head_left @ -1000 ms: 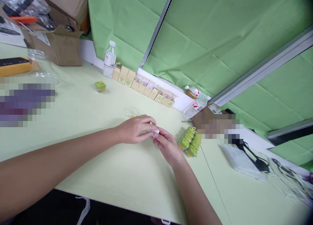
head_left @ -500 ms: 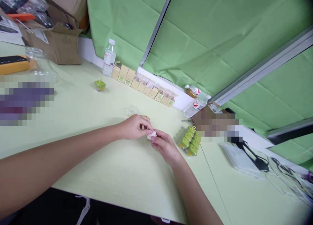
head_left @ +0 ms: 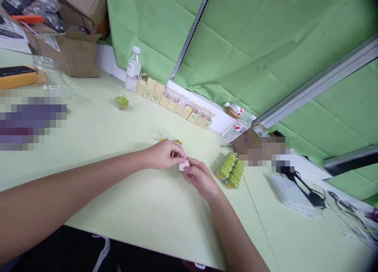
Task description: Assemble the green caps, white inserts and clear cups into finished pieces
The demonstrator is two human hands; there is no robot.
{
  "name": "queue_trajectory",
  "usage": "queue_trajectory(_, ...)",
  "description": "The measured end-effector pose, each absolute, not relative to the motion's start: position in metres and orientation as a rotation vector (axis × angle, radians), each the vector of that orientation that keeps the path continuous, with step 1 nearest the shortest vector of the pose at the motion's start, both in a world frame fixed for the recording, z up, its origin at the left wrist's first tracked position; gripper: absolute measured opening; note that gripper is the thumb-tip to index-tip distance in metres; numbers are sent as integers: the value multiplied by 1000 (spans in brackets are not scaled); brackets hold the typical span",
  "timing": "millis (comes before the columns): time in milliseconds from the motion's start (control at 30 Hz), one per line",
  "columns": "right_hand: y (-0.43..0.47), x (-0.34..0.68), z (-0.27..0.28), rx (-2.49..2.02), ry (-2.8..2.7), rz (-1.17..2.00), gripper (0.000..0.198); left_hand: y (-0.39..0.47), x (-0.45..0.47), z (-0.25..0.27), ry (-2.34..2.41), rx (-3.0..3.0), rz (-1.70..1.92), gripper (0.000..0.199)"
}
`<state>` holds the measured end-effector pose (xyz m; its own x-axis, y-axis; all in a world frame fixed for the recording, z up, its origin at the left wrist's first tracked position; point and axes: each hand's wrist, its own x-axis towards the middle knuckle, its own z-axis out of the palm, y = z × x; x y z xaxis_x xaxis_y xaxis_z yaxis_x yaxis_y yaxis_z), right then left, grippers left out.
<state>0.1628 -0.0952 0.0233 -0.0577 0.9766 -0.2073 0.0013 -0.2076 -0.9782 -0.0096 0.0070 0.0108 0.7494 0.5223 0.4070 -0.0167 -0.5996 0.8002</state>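
Note:
Above the middle of the table [head_left: 159, 209], both hands meet at a small whitish-pink block [head_left: 183, 166], too small to name more exactly. My left hand [head_left: 167, 153] pinches its upper left side with thumb and fingertips. From the right, my right hand [head_left: 201, 177] grips it between thumb and bent fingers. Just beyond my left hand lies a small clear container [head_left: 162, 133] with something yellow by it. A green piece [head_left: 177, 141] peeks out behind my left fingers, mostly hidden. Several green-lidded clear containers with loops [head_left: 230, 170] stand grouped beside my right hand.
Another green-lidded container [head_left: 121, 101] stands at the back left. Small cardboard boxes [head_left: 173, 103] line the table's back edge beside an upright bottle [head_left: 134, 70]. Two bottles lie near a brown box [head_left: 246, 142]. A glass jar [head_left: 49, 75] stands left; cables [head_left: 345, 209] lie right.
Both hands stay on the whitish-pink block, which has tilted or turned slightly in the fingers. The whole view has shifted a little.

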Motion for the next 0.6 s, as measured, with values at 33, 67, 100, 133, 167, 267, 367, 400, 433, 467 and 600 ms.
queue_trajectory(33,-95,163,23,-1332,-1147,1407,11,7,-9,11,383,2093,797,15)
queue_trajectory(67,-95,163,23,-1334,-1149,1409,11,6,-9,11,388,2093,793,15)
queue_trajectory(100,-95,163,22,-1334,-1148,1412,11,6,-9,11,394,2093,790,15)
queue_trajectory(133,-94,163,21,-1332,-1145,1414,11,6,-9,11,399,2094,789,15)
queue_trajectory(167,-94,163,20,-1326,-1141,1416,11,5,-9,11,402,2096,787,14)
queue_trajectory(267,-94,163,19,-1293,-1131,1421,12,5,-9,11,411,2098,782,14)
queue_trajectory(367,-95,163,18,-1288,-1114,1428,11,6,-9,10,422,2098,770,14)
queue_trajectory(400,-95,162,18,-1294,-1104,1431,10,6,-9,10,420,2098,769,15)
queue_trajectory(433,-95,162,19,-1299,-1095,1434,10,6,-9,9,414,2098,769,15)
queue_trajectory(467,-95,162,19,-1300,-1088,1440,10,6,-10,9,406,2095,770,14)
queue_trajectory(600,-94,158,20,-1284,-1084,1483,9,5,-10,7,362,2067,759,11)
